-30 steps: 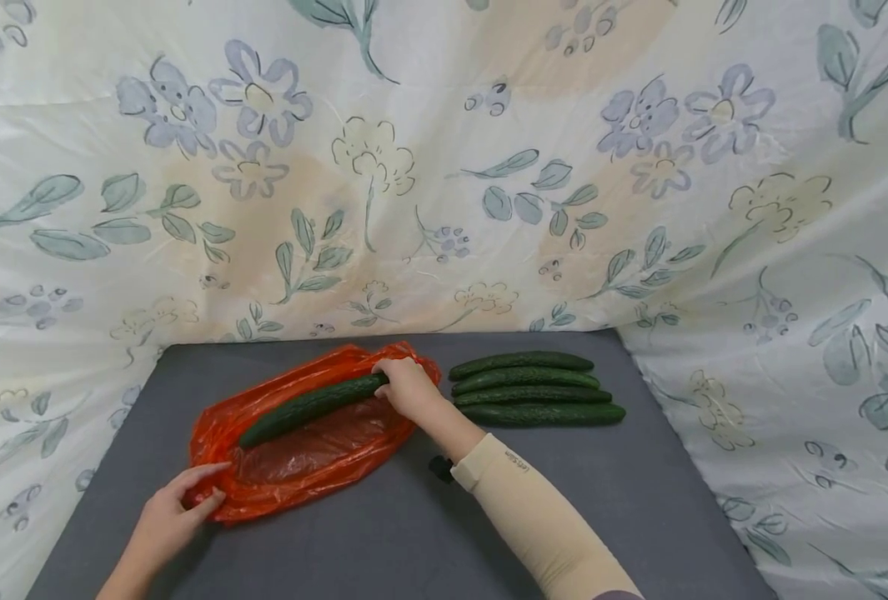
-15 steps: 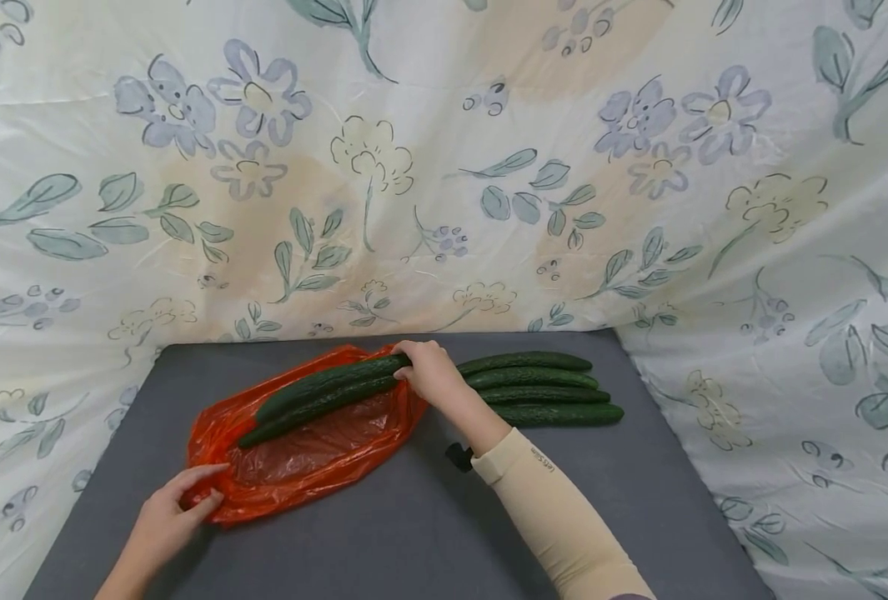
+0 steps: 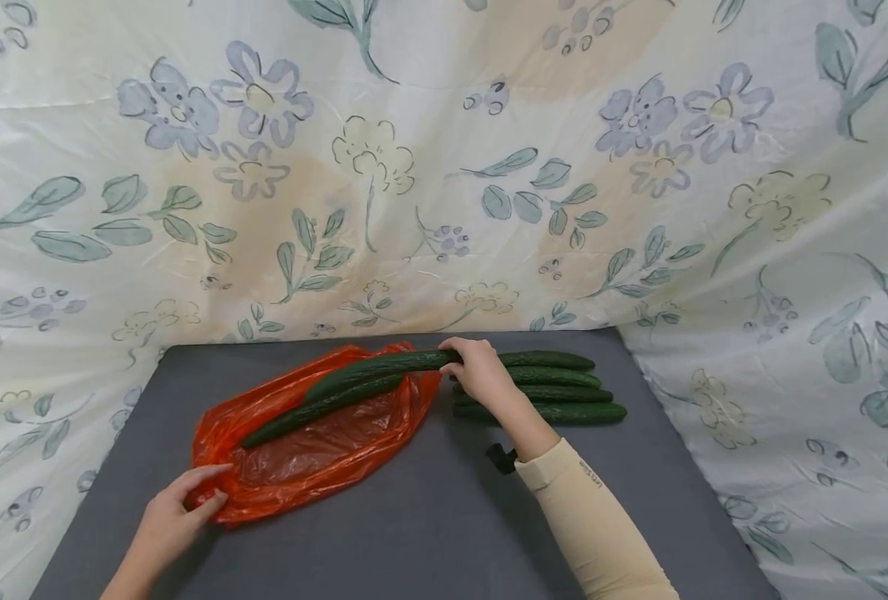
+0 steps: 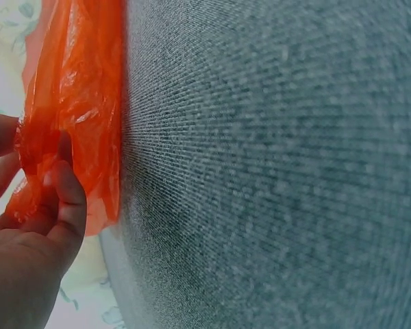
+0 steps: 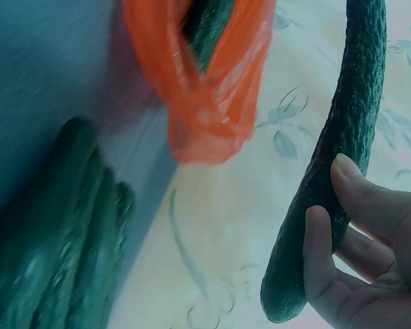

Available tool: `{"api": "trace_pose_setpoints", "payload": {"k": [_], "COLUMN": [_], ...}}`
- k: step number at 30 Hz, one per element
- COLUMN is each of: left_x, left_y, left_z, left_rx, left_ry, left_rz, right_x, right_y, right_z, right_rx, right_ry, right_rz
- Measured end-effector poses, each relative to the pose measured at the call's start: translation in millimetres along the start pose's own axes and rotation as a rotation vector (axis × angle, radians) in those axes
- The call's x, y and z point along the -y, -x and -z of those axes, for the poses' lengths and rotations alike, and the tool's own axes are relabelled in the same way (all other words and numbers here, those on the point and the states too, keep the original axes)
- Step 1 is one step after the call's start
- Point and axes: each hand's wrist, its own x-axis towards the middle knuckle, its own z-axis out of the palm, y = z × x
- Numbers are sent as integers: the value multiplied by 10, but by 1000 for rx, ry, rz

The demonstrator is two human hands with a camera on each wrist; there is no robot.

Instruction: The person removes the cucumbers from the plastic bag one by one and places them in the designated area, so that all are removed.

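Observation:
My right hand (image 3: 481, 371) grips a long dark green cucumber (image 3: 391, 363) near one end, thumb on one side and fingers on the other. Its far end still overlaps the mouth of a red-orange plastic bag (image 3: 211, 433), which lies spread on the table. In the right wrist view the held cucumber (image 5: 359, 89) stands out against the floral cloth, apart from the bag. A second cucumber (image 3: 316, 412) lies inside the bag. At the bag's near left corner, my left hand (image 3: 166, 518) pinches the thin plastic film; the left wrist view shows the bag (image 4: 89, 103) bunched between the fingers.
Several cucumbers (image 3: 549, 414) lie side by side at the back right of the grey table (image 3: 383, 542), partly behind my right hand. Floral cloth (image 3: 428, 283) hangs behind the table and along its sides. A small black device (image 3: 500, 458) shows at the right wrist.
My right hand has lifted the cucumber and drawn it rightward, partly out over the bag's far right edge, showing the second cucumber beneath. The left hand has stayed on the bag's corner.

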Motion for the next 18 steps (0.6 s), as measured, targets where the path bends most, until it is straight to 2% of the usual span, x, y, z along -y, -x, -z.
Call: {"api": "trace_pose_setpoints", "payload": {"k": [10,18], "left_x": [29,27], "left_y": [20,8], "left_z": [-8,-27], "left_rx": [0,7], "left_ry": [0,38], "left_rz": [-13,-7], "right_x": [-309,-518], "right_y": [190,358], "right_z": [103,218], "right_rx": [12,-7], "right_ry": [-38,-40], "right_rz": [-68,-106]}}
